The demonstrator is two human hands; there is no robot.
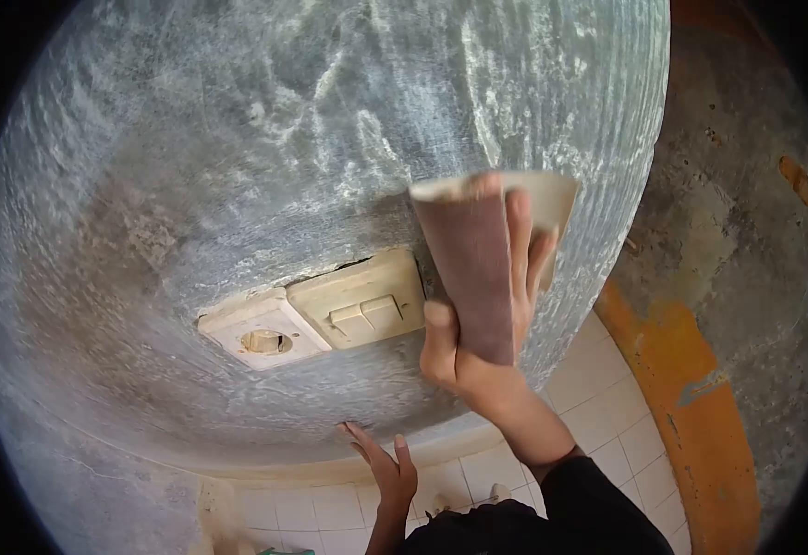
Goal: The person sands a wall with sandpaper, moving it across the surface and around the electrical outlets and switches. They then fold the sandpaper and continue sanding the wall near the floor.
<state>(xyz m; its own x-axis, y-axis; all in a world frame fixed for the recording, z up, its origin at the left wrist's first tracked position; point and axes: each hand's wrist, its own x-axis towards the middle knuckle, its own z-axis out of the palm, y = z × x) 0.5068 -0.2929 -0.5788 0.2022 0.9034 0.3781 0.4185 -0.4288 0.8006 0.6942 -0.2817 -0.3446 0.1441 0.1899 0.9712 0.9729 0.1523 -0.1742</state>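
My right hand (487,377) is wrapped round a curled sheet of sandpaper (473,273), its brownish-red side showing and its pale side turned inward. The sheet is held against or just in front of the grey, white-streaked wall (312,166); exact contact cannot be told. Just left of this hand sits a cream light switch (364,305) with two rockers. A dusty white power socket (263,335) adjoins it on the left. Lower down, my left hand (390,470) has its fingers stretched out, with the fingertips at the wall.
The wall ends at a vertical edge on the right. Beyond it lies a worn grey surface (728,231) with an orange band (700,416). White floor tiles (598,388) run below. A green object (286,551) shows at the bottom edge.
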